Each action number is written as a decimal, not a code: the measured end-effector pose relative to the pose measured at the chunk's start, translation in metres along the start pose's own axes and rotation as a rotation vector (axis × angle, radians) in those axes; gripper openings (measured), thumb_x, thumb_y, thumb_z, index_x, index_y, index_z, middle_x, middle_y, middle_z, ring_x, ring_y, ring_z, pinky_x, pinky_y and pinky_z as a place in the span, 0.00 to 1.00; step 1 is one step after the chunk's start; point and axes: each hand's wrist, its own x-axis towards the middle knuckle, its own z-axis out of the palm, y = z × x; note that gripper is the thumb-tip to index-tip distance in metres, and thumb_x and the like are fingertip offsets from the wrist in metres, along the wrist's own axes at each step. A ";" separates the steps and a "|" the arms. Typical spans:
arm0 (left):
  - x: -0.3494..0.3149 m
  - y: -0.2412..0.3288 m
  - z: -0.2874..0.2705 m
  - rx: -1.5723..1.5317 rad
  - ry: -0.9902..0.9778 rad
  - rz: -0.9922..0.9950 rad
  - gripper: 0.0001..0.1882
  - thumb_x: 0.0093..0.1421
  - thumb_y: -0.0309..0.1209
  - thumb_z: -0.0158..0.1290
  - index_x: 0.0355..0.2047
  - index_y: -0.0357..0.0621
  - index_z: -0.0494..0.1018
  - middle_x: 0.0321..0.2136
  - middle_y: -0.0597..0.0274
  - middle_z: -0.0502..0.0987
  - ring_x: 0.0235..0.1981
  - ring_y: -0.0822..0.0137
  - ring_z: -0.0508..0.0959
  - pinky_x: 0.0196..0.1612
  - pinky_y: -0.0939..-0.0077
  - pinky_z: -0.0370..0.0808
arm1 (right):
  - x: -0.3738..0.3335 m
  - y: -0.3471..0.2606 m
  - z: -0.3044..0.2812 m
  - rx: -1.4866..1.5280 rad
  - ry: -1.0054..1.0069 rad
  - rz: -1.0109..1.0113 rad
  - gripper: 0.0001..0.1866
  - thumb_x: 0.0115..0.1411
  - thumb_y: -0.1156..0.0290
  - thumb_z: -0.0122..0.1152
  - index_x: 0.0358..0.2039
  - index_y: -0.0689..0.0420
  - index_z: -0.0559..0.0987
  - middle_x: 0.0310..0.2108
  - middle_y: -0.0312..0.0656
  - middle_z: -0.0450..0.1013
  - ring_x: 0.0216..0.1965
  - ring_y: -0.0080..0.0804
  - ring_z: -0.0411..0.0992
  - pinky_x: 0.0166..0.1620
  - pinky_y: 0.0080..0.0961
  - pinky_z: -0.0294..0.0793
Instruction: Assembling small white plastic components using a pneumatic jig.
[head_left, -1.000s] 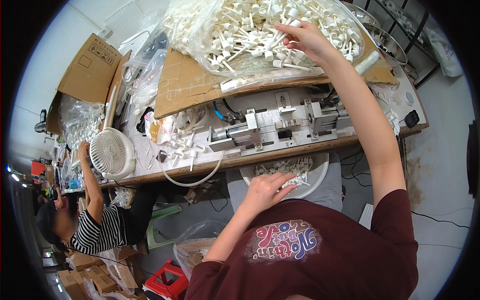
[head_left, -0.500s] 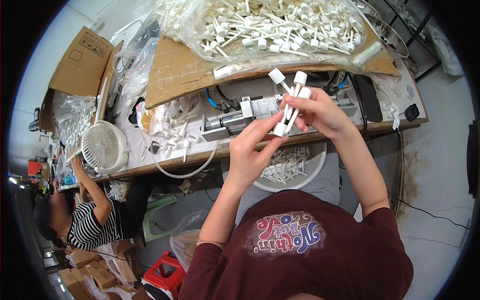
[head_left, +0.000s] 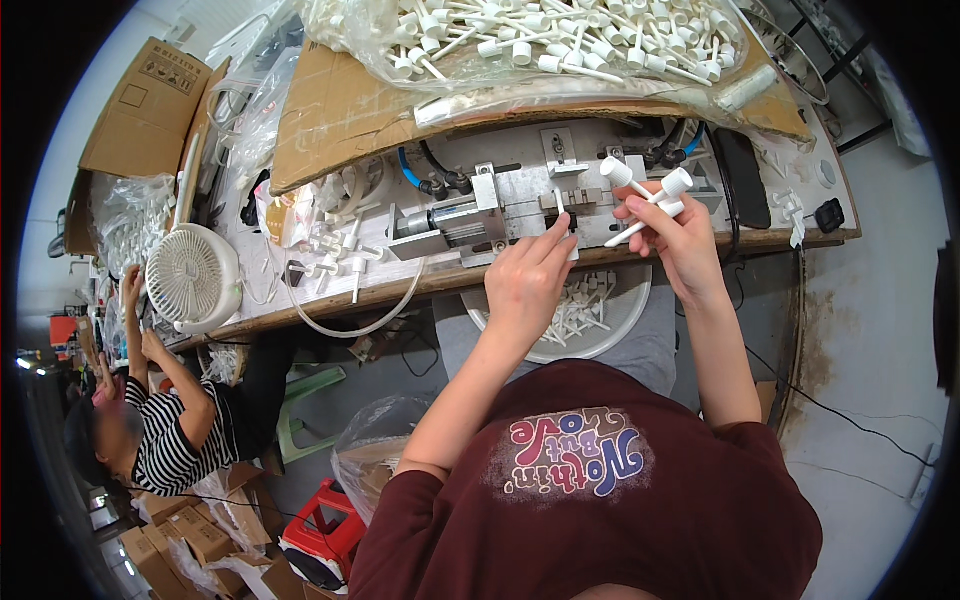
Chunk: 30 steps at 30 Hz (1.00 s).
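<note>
My left hand (head_left: pixel 528 285) is at the middle of the metal clamping fixture (head_left: pixel 530 205) on the bench edge. Its fingers are closed on a white plastic stem with a round cap (head_left: pixel 573 254); the fingers partly hide this piece, and its thin end points up at the fixture's block. To the right, my right hand (head_left: pixel 678 245) is closed around several more white capped stems (head_left: pixel 616 172), their caps fanning out above and beside the fingers. It is held over the right part of the fixture.
A cardboard sheet (head_left: pixel 340 120) bears a plastic bag heaped with white capped stems (head_left: pixel 560 50). On my lap sits a white basin (head_left: pixel 640 310) of white pieces. Loose pieces (head_left: pixel 355 265) and a white fan (head_left: pixel 193 278) lie left, near a co-worker in stripes (head_left: pixel 185 440).
My hands have moved apart. The left has come to the fixture with one capped stem; the right has shifted right with the others. The co-worker's arm has risen.
</note>
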 end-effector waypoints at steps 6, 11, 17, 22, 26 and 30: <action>0.014 -0.001 0.000 0.075 -0.064 -0.003 0.14 0.47 0.28 0.64 0.37 0.46 0.81 0.46 0.66 0.81 0.24 0.64 0.80 0.29 0.74 0.74 | -0.007 0.005 -0.009 0.037 0.000 0.030 0.13 0.62 0.72 0.61 0.45 0.66 0.79 0.31 0.42 0.79 0.19 0.15 0.70 0.22 0.11 0.66; 0.015 -0.001 -0.003 0.066 -0.107 -0.031 0.14 0.48 0.29 0.64 0.37 0.48 0.82 0.45 0.67 0.81 0.22 0.62 0.79 0.29 0.73 0.75 | -0.013 0.004 -0.006 -0.032 0.010 0.040 0.13 0.63 0.71 0.59 0.45 0.67 0.78 0.26 0.40 0.77 0.16 0.15 0.67 0.20 0.11 0.63; 0.016 -0.002 -0.004 0.021 -0.102 -0.015 0.11 0.48 0.26 0.61 0.35 0.43 0.81 0.46 0.62 0.81 0.23 0.64 0.80 0.27 0.73 0.74 | -0.016 0.007 -0.014 -0.065 -0.049 0.039 0.12 0.61 0.74 0.60 0.43 0.67 0.79 0.24 0.39 0.76 0.15 0.14 0.66 0.18 0.10 0.61; 0.017 -0.001 -0.014 -0.160 -0.217 -0.164 0.15 0.52 0.29 0.63 0.42 0.44 0.80 0.47 0.63 0.81 0.27 0.67 0.82 0.32 0.77 0.77 | -0.022 0.008 -0.017 -0.123 -0.110 0.089 0.12 0.61 0.74 0.60 0.43 0.67 0.79 0.23 0.39 0.76 0.15 0.14 0.65 0.18 0.11 0.62; 0.018 0.015 -0.034 -1.041 -0.332 -0.568 0.17 0.59 0.27 0.60 0.50 0.39 0.78 0.47 0.55 0.79 0.35 0.72 0.83 0.37 0.78 0.79 | -0.026 0.010 -0.019 -0.251 -0.197 0.154 0.11 0.60 0.75 0.62 0.41 0.66 0.80 0.23 0.38 0.76 0.16 0.14 0.66 0.18 0.12 0.63; 0.020 0.013 -0.049 -1.274 -0.437 -0.557 0.16 0.60 0.25 0.60 0.48 0.34 0.77 0.43 0.55 0.78 0.37 0.72 0.80 0.39 0.79 0.79 | -0.026 0.002 -0.015 -0.259 -0.392 0.206 0.12 0.58 0.77 0.63 0.42 0.64 0.81 0.22 0.36 0.76 0.16 0.14 0.67 0.19 0.12 0.64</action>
